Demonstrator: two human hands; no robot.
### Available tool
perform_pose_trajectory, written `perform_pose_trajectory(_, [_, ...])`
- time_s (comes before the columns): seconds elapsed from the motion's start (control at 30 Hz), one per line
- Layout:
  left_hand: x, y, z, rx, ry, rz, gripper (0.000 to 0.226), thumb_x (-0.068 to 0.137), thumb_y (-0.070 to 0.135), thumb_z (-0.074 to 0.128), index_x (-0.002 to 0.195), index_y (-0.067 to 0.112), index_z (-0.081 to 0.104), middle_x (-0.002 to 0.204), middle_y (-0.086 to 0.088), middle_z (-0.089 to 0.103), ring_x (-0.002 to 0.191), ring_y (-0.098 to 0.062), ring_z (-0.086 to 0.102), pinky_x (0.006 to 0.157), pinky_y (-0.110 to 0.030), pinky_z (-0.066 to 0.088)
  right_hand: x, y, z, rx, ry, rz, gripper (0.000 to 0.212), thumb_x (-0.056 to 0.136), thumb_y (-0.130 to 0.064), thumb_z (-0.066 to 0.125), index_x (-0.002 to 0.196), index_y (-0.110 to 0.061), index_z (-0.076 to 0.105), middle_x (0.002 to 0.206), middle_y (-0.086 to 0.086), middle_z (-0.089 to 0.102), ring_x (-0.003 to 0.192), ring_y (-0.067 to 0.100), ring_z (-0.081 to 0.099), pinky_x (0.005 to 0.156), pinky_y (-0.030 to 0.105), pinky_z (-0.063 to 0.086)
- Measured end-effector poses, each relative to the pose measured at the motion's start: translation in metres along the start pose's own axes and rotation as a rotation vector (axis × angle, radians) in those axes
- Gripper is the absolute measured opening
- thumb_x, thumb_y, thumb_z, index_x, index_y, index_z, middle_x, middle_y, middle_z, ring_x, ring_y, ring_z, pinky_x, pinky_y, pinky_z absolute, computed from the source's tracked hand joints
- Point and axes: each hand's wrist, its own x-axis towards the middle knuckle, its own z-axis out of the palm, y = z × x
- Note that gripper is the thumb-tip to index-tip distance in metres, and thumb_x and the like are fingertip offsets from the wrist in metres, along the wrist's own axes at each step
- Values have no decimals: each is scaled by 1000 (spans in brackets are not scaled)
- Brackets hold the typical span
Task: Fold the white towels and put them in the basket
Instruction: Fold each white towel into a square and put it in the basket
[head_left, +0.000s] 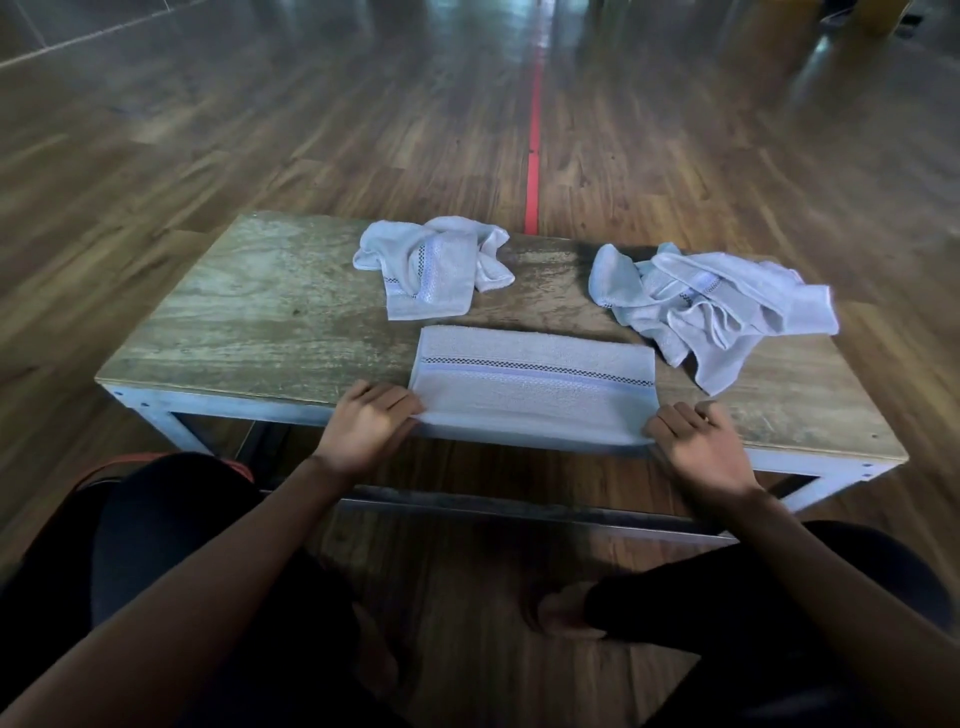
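A white towel (535, 384) with a dark checked stripe lies flat on the low wooden table (249, 322), its near edge hanging slightly over the table's front. My left hand (366, 423) pinches the towel's near left corner. My right hand (698, 441) pinches the near right corner. A crumpled white towel (431, 265) lies at the back centre of the table. Another crumpled heap of white towel (711, 306) sits at the back right. No basket is in view.
The table has a pale metal frame (171, 415) and stands on a wooden floor with a red line (535, 130) running away from it. My knees in dark trousers are below the table's front edge. The table's left half is bare wood.
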Motion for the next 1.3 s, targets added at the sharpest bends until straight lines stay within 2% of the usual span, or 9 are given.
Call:
perform_pose_trajectory(0.17, [-2, -2, -8, -7, -12, 36, 24, 89, 25, 51, 87, 16, 73, 92, 1, 73, 82, -19, 70, 75, -30, 37, 0, 4, -7, 22, 7, -47, 12, 65, -5, 66, 77, -9, 65, 72, 10, 60, 65, 28, 59, 68, 38, 30])
perform_pose_trajectory(0.37, [1, -3, -16, -29, -73, 2, 31, 89, 29, 45, 93, 18, 73, 94, 2, 74, 79, -18, 70, 77, -29, 34, -1, 6, -14, 60, -44, -20, 32, 62, -9, 49, 88, -11, 68, 77, 10, 67, 66, 27, 64, 72, 37, 30])
perform_pose_trajectory(0.47, [3, -5, -20, -17, -132, 5, 33, 89, 31, 41, 92, 20, 72, 93, 4, 73, 79, -17, 69, 78, -29, 33, 1, 6, -17, 78, -78, 1, 29, 60, -7, 61, 87, -14, 68, 76, 8, 68, 64, 25, 65, 72, 36, 29])
perform_pose_trajectory(0.57, [7, -7, -24, -43, -210, -26, 32, 87, 34, 41, 93, 23, 71, 92, 5, 73, 80, -17, 69, 80, -29, 30, 4, 5, -24, 105, -85, 37, 27, 67, -16, 48, 83, -16, 70, 74, 6, 70, 62, 21, 67, 70, 35, 27])
perform_pose_trajectory(0.7, [25, -8, -46, -80, -293, -98, 19, 89, 33, 58, 104, 27, 68, 100, 4, 72, 96, -20, 66, 96, -30, 32, 13, 16, -32, 168, -150, 137, 21, 68, -16, 61, 85, -21, 72, 77, 4, 74, 68, 19, 70, 72, 33, 27])
perform_pose_trajectory(0.83, [59, -19, -80, -65, -216, -178, 16, 89, 36, 60, 101, 30, 69, 84, 4, 73, 84, -20, 66, 96, -29, 34, 39, 42, -56, 245, -146, 254, 21, 74, -17, 78, 94, -22, 73, 85, 3, 75, 85, 24, 70, 82, 38, 39])
perform_pose_trajectory(0.93, [91, -29, -104, -67, -91, -221, 17, 87, 35, 64, 100, 30, 72, 87, 4, 74, 89, -21, 67, 100, -32, 33, 70, 58, -82, 277, -73, 318, 18, 76, -20, 77, 93, -25, 76, 75, 0, 74, 81, 26, 68, 82, 35, 31])
perform_pose_trajectory(1.17, [140, -48, -157, -280, -92, -267, 15, 83, 19, 69, 95, 25, 74, 90, 8, 73, 92, -12, 67, 84, -27, 49, 118, 91, -138, 371, -47, 383, 17, 81, -16, 71, 93, -27, 72, 80, -5, 72, 83, 21, 68, 88, 36, 30])
perform_pose_trajectory(1.3, [149, -46, -180, -336, -63, -252, 15, 82, 15, 72, 96, 17, 75, 92, 4, 74, 84, -10, 67, 77, -20, 47, 126, 108, -152, 436, -73, 384, 35, 78, -20, 75, 75, -50, 58, 64, -24, 63, 76, 8, 65, 88, 31, 29])
